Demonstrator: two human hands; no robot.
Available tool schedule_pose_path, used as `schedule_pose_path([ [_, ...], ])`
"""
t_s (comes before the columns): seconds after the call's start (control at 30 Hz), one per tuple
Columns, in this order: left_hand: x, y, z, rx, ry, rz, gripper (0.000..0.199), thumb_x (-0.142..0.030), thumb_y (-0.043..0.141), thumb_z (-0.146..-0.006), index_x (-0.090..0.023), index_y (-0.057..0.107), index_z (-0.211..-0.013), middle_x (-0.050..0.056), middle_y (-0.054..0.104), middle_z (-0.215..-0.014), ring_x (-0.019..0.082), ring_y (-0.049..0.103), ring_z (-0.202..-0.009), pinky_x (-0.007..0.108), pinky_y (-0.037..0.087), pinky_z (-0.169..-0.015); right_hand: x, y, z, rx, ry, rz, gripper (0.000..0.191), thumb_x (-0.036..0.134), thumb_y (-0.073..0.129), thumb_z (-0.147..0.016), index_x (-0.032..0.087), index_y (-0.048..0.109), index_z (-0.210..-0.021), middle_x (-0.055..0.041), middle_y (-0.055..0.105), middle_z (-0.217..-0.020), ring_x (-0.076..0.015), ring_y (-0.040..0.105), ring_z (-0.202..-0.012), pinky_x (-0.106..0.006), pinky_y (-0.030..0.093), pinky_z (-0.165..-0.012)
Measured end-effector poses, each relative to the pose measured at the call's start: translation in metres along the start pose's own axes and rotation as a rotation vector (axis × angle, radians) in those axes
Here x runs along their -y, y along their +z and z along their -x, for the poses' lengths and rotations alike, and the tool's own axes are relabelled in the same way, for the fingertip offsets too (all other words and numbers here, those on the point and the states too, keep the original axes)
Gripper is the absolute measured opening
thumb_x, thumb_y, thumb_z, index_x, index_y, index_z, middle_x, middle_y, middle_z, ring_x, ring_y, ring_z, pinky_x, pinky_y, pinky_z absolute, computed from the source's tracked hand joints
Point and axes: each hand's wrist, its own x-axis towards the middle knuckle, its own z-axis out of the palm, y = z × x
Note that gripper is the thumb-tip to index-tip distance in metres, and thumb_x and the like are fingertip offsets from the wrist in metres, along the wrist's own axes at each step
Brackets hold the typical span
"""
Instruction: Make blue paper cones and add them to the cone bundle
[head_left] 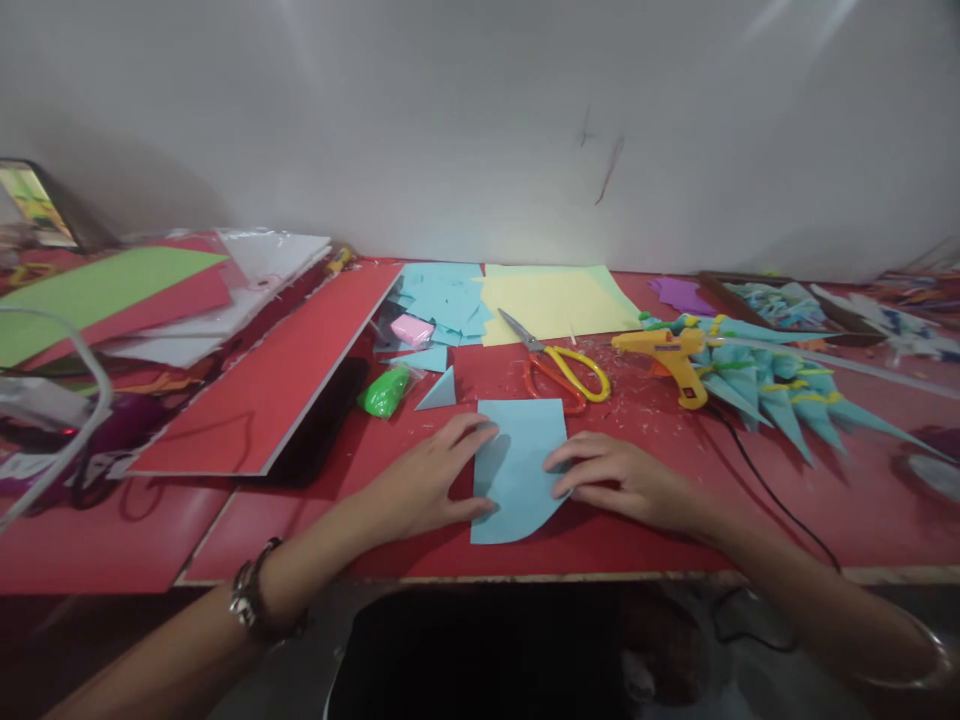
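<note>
A light blue paper sheet (520,465) lies on the red table in front of me, its lower right corner curling up. My left hand (431,480) rests at the sheet's left edge, thumb and fingers apart, fingertips on the paper. At the right edge my right hand (622,480) has its thumb under the lifted corner and its fingers on top, gripping the sheet. Just beyond the paper are scissors (559,362) with red and yellow handles. A small folded blue triangle (440,390) sits behind my left hand, beside a green wrapped lump (385,391).
A yellow glue gun (671,358) with its cable lies at the right, near a spiky blue paper piece (772,385). Blue cut papers (442,295) and yellow sheets (562,300) lie at the back. A slanted red board (277,385) occupies the left.
</note>
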Motion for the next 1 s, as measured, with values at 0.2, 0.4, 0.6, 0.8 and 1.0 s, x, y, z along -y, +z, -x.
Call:
schedule_pose_path([
  [0.2, 0.0, -0.002, 0.0, -0.005, -0.041, -0.059, 0.069, -0.054, 0.049, -0.072, -0.02, 0.031, -0.129, 0.011, 0.028, -0.136, 0.027, 0.026, -0.125, 0.042, 0.03, -0.1, 0.005, -0.004, -0.024, 0.005, 0.065, 0.075, 0.024, 0.032, 0.042, -0.085, 0.017, 0.06, -0.079, -0.0047, 0.057, -0.091, -0.0145, 0.05, -0.087, -0.033, 0.031, -0.084],
  [0.4, 0.005, -0.006, 0.002, 0.057, -0.062, -0.094, 0.074, -0.059, 0.042, -0.074, -0.017, 0.024, -0.133, 0.011, 0.025, -0.139, 0.026, 0.022, -0.127, 0.042, 0.025, -0.102, -0.001, 0.002, -0.047, 0.041, 0.012, 0.197, 0.03, 0.033, 0.035, -0.088, 0.015, 0.056, -0.077, -0.0049, 0.053, -0.081, -0.0139, 0.048, -0.077, -0.029, 0.033, -0.073],
  [0.6, 0.004, -0.005, 0.001, 0.048, -0.105, -0.031, 0.062, -0.054, 0.029, -0.082, -0.017, 0.028, -0.131, 0.01, 0.03, -0.137, 0.023, 0.026, -0.125, 0.04, 0.026, -0.101, -0.002, 0.011, -0.062, -0.005, 0.035, 0.338, 0.031, 0.033, 0.033, -0.088, 0.014, 0.054, -0.074, -0.0046, 0.053, -0.071, -0.0145, 0.046, -0.068, -0.025, 0.032, -0.062],
  [0.8, -0.003, 0.004, -0.001, -0.046, -0.114, -0.074, 0.064, -0.055, 0.042, -0.075, -0.02, 0.032, -0.128, 0.009, 0.037, -0.131, 0.025, 0.033, -0.12, 0.041, 0.029, -0.099, -0.002, 0.016, -0.065, -0.063, 0.112, 0.35, 0.028, 0.035, 0.039, -0.086, 0.015, 0.052, -0.072, -0.0035, 0.054, -0.069, -0.0147, 0.048, -0.068, -0.024, 0.03, -0.06],
  [1.0, -0.003, 0.005, 0.0, -0.054, -0.116, -0.105, 0.061, -0.051, 0.043, -0.077, -0.019, 0.032, -0.127, 0.009, 0.038, -0.13, 0.025, 0.035, -0.118, 0.041, 0.032, -0.096, -0.001, 0.016, -0.069, -0.086, 0.175, 0.338, 0.025, 0.036, 0.042, -0.085, 0.016, 0.052, -0.072, -0.0026, 0.055, -0.069, -0.014, 0.048, -0.067, -0.023, 0.028, -0.058],
])
